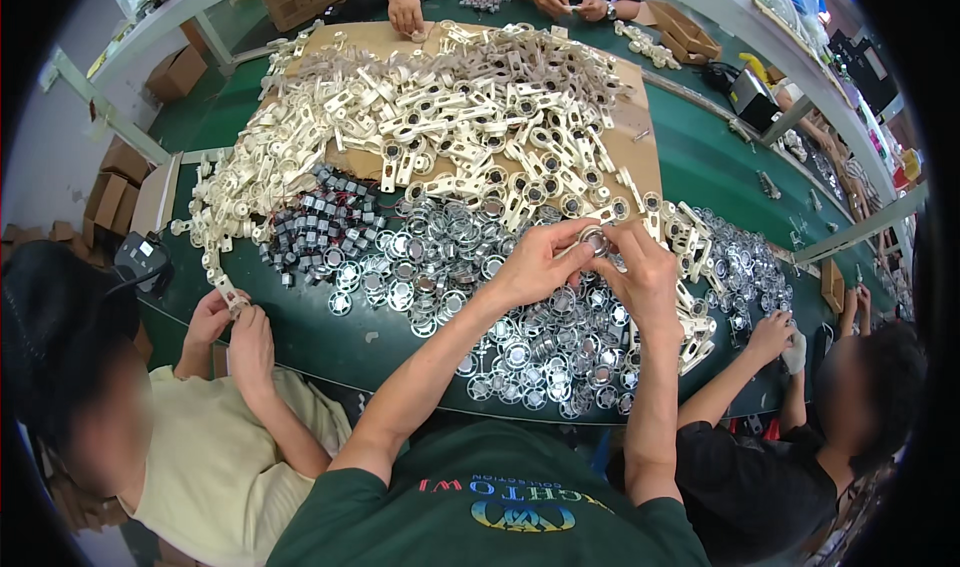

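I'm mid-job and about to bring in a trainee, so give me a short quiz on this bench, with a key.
1. Multiple choice: what do the wearer's left hand and right hand hold together?
a) a small round silver-coloured part
b) a pair of scissors
c) a cardboard box

2. True or false: the heap of small dark grey, cube-shaped parts lies mostly left of the heap of round, silver-coloured, spoked discs.

3. Fill in: the flat brown sheet under much of the heap of cream, elongated, plastic-looking pieces lies on a ____-coloured tabletop.

Key: 1 a; 2 true; 3 green.
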Action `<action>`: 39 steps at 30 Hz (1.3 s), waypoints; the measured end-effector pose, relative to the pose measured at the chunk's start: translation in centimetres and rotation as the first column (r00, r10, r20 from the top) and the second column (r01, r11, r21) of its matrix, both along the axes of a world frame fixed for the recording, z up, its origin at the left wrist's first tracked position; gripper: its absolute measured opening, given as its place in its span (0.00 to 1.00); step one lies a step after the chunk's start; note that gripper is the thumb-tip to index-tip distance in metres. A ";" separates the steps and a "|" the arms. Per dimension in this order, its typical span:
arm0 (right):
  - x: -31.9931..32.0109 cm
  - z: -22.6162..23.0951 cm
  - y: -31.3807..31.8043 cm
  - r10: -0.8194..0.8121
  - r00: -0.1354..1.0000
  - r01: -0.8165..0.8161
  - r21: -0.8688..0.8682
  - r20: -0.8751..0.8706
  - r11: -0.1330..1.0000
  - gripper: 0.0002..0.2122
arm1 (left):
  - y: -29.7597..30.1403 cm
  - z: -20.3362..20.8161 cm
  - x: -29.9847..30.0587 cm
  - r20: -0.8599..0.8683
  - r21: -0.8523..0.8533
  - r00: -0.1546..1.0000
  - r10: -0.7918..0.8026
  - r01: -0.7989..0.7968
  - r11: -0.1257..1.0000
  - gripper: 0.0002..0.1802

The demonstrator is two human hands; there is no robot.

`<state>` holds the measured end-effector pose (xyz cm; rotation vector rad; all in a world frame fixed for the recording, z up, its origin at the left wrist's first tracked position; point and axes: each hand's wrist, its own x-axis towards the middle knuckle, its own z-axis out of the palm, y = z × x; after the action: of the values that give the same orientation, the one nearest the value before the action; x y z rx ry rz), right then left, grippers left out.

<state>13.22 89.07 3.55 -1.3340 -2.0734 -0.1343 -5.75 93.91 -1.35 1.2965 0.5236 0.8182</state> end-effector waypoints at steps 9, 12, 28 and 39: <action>-0.6 -0.6 0.2 0.010 0.873 -0.135 -0.222 -0.488 0.966 0.20 | -0.5 -0.2 0.7 0.043 0.008 0.987 0.158 -0.158 0.987 0.20; 0.5 -2.1 0.3 -0.191 0.634 -0.243 -0.427 -0.750 0.871 0.17 | -0.5 0.0 1.3 0.077 -0.024 0.981 0.180 -0.179 0.984 0.20; -0.1 -4.3 0.0 -0.146 0.441 -0.268 -0.286 -0.885 0.920 0.12 | -1.3 0.3 2.3 -0.059 0.166 0.940 0.337 -0.324 0.931 0.18; 9.6 -3.1 6.6 -0.160 0.353 -0.062 -0.193 -0.922 0.979 0.07 | 4.3 1.1 -1.1 -0.107 0.318 0.869 0.484 -0.431 0.844 0.26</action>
<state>22.84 95.70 0.45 -1.1314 -1.0146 0.7103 -6.86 98.24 -0.26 1.5469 0.9162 1.2145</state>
